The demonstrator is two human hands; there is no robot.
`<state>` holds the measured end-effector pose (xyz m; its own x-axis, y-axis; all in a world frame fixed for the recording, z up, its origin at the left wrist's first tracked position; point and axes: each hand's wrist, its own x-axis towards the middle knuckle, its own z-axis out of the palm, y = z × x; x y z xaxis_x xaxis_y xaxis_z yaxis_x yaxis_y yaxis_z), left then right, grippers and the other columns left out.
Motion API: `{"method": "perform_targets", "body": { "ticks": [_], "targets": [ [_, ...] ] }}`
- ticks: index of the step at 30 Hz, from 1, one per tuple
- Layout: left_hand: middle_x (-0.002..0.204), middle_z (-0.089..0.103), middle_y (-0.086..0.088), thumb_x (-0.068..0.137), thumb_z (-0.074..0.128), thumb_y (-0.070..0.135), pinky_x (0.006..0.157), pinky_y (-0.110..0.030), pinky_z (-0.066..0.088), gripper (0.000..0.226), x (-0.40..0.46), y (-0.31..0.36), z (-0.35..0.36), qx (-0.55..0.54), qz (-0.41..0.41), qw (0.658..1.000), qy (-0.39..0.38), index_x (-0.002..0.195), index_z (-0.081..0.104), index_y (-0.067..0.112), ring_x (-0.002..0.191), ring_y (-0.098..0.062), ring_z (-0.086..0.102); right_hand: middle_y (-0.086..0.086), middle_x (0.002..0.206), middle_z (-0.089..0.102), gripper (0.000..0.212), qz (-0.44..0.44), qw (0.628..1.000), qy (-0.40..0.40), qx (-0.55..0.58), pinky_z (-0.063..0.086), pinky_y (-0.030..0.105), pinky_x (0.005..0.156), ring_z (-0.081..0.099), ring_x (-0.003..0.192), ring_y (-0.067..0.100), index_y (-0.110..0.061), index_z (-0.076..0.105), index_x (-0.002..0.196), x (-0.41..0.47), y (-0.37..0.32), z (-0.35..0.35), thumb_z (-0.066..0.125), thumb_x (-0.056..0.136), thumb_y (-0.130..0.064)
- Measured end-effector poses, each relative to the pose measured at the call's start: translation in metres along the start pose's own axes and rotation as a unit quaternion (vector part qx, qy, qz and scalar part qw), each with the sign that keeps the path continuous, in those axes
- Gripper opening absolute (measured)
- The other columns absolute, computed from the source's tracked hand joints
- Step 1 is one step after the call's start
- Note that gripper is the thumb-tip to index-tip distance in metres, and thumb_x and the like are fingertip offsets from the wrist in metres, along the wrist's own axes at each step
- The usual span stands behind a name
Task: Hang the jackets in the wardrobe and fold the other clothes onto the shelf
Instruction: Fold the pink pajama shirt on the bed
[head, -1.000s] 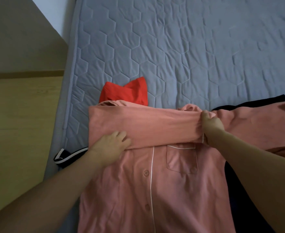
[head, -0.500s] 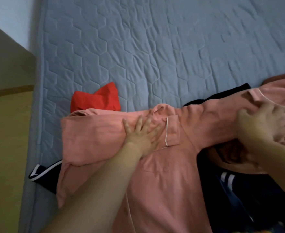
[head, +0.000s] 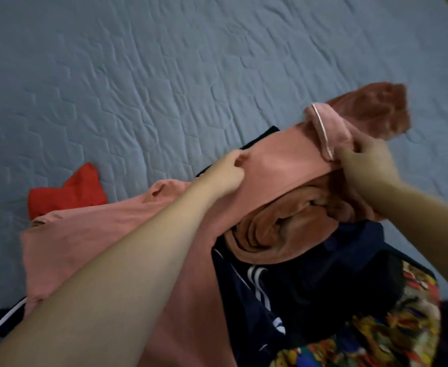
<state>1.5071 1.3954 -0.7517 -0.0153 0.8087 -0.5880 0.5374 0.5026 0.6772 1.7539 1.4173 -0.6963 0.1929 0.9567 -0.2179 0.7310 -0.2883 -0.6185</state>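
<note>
Pink pyjama shirt (head: 106, 234) on the bed (head: 164, 75): left hand (head: 228, 173) pinches the sleeve's upper part, right hand (head: 363, 160) grips its cuff; soft, light fabric, probably best held at seams.

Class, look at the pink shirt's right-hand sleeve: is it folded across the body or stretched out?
Stretched out. The sleeve spans between the left hand and right hand, both pinching it.

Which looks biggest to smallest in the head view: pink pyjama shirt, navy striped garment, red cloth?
1. pink pyjama shirt, covers most area.
2. navy striped garment, partly buried under other clothes, so its true extent is unclear.
3. red cloth, smallest, though farther away and partly tucked under the shirt.
</note>
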Motion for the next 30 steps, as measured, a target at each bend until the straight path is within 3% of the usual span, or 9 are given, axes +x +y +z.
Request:
{"method": "perform_targets", "body": {
  "ticks": [3,6,9,12,15,19,24,27,30],
  "targets": [
    [0.122,0.056,-0.007,0.086,0.053,0.003,0.086,-0.016,0.04,0.056,0.025,0.051,0.013,0.024,0.08,0.996,0.038,0.139,0.047,0.02,0.098,-0.016,0.056,0.023,0.132,0.039,0.049,-0.081,0.996,-0.017,-0.029,0.029,0.04,0.105,0.042,0.119,0.04,-0.004,0.042,0.138,-0.004,0.003,-0.004,0.052,0.091,-0.016],
    [0.105,0.052,-0.006,0.086,0.06,0.006,0.07,-0.014,0.041,0.067,0.034,0.103,0.021,0.05,0.168,0.984,0.033,0.146,0.035,0.023,0.067,-0.007,0.049,0.022,0.129,0.044,0.054,-0.16,0.98,-0.079,-0.09,0.028,0.043,0.106,0.039,0.121,0.04,-0.006,0.041,0.137,-0.006,0.011,-0.007,0.058,0.087,-0.019],
    [0.079,0.054,0.0,0.09,0.051,0.007,0.052,-0.017,0.039,0.037,0.036,0.152,0.028,-0.051,0.103,0.992,-0.056,0.127,0.054,0.013,0.051,-0.003,0.048,0.016,0.119,0.049,0.054,-0.156,0.965,-0.142,-0.156,0.033,0.041,0.101,0.042,0.116,0.037,-0.011,0.048,0.131,-0.001,0.027,-0.009,0.062,0.083,-0.032],
    [0.069,0.05,0.0,0.089,0.051,0.017,0.055,-0.023,0.03,0.005,0.034,0.18,0.032,-0.055,0.005,0.988,-0.142,0.086,0.055,0.019,0.056,-0.013,0.042,0.014,0.105,0.056,0.03,-0.167,0.972,-0.083,-0.14,0.04,0.042,0.087,0.05,0.103,0.037,-0.009,0.063,0.107,-0.001,0.028,-0.007,0.053,0.092,-0.033],
    [0.07,0.053,-0.007,0.09,0.053,0.015,0.057,-0.025,0.032,0.006,0.03,0.178,0.029,-0.06,-0.017,0.986,-0.152,0.084,0.054,0.015,0.062,-0.018,0.044,0.015,0.098,0.059,0.03,-0.164,0.978,-0.004,-0.125,0.043,0.044,0.08,0.053,0.096,0.039,-0.004,0.067,0.092,-0.002,0.021,-0.005,0.049,0.096,-0.029],
    [0.069,0.058,-0.005,0.097,0.041,0.034,0.062,-0.029,0.047,0.028,0.026,0.167,0.013,-0.122,-0.052,0.983,-0.124,0.083,0.054,0.014,0.058,-0.02,0.056,0.014,0.102,0.061,0.028,-0.207,0.969,-0.011,-0.132,0.044,0.049,0.079,0.054,0.09,0.039,-0.005,0.07,0.101,-0.012,0.005,0.003,0.047,0.092,-0.017],
    [0.072,0.065,-0.003,0.096,0.042,0.029,0.057,-0.024,0.04,0.021,0.018,0.147,-0.028,-0.082,-0.043,0.995,-0.042,0.086,0.054,0.016,0.054,-0.016,0.051,0.013,0.098,0.061,0.031,-0.28,0.944,0.006,-0.173,0.041,0.044,0.067,0.052,0.082,0.037,-0.011,0.069,0.108,-0.034,-0.022,0.012,0.056,0.08,-0.007],
    [0.072,0.065,-0.004,0.094,0.041,0.026,0.055,-0.022,0.039,0.018,0.007,0.123,-0.058,-0.077,-0.055,0.995,-0.008,0.083,0.053,0.017,0.053,-0.016,0.053,0.013,0.118,0.058,0.036,-0.369,0.906,-0.03,-0.204,0.042,0.044,0.082,0.053,0.104,0.037,-0.015,0.071,0.107,-0.047,-0.039,0.026,0.057,0.074,-0.014],
    [0.071,0.066,-0.004,0.093,0.04,0.023,0.058,-0.025,0.04,0.015,-0.006,0.088,-0.081,-0.095,-0.091,0.991,0.014,0.085,0.051,0.017,0.056,-0.018,0.055,0.004,0.155,0.026,0.044,-0.405,0.851,-0.19,-0.277,0.019,0.044,0.112,0.024,0.141,0.026,-0.024,0.059,0.127,-0.062,-0.047,0.053,0.047,0.085,-0.025]
  ]
}}
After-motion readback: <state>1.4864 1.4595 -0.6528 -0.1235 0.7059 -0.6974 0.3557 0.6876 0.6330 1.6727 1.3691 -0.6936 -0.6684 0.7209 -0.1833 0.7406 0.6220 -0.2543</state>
